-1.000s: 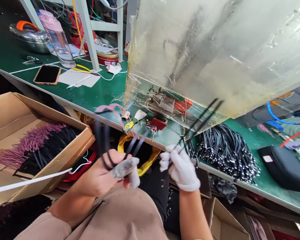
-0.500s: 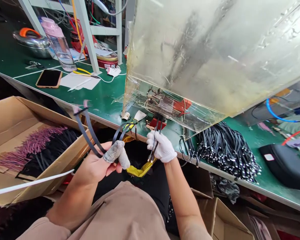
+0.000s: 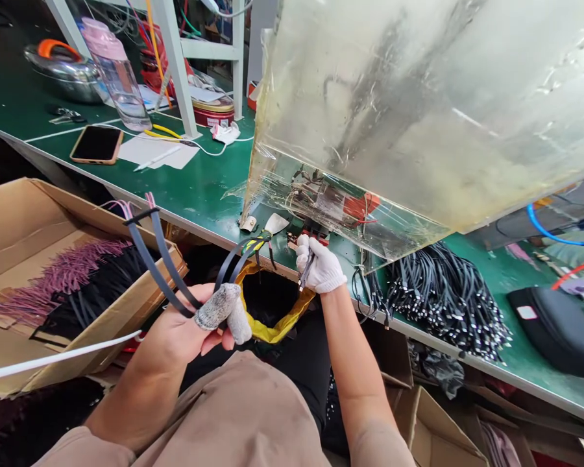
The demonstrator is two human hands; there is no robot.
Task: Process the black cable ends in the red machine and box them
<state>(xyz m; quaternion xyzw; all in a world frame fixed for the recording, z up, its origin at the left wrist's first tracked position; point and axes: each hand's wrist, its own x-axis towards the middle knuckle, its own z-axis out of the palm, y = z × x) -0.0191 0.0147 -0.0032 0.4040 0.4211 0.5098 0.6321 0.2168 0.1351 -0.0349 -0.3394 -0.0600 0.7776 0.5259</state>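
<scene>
My left hand (image 3: 189, 327), with knitted covers on two fingers, pinches a pair of flat dark grey cables (image 3: 161, 263). Their pink wire ends stick up over the cardboard box, below a black band joining them. Beyond the fingers the cables bend toward the bench edge, beside a green-and-yellow tool (image 3: 255, 243). My right hand (image 3: 322, 266), in a white glove, is closed around short dark cables (image 3: 307, 269) at the front of a small machine (image 3: 316, 230). The glove hides part of these cables and whatever lies just behind it.
A cloudy clear shield (image 3: 370, 130) slants over the machine. Bundled black cables (image 3: 442, 298) lie on the green bench at right, near a black case (image 3: 559, 331). At left stands a cardboard box (image 3: 10, 214) of pink-ended cables. A yellow-rimmed bag (image 3: 275, 334) hangs below the edge.
My right hand has moved forward and up, closer to the small machine, with the cables in it. The pink-ended cables in my left hand have tilted further left. The view has shifted slightly.
</scene>
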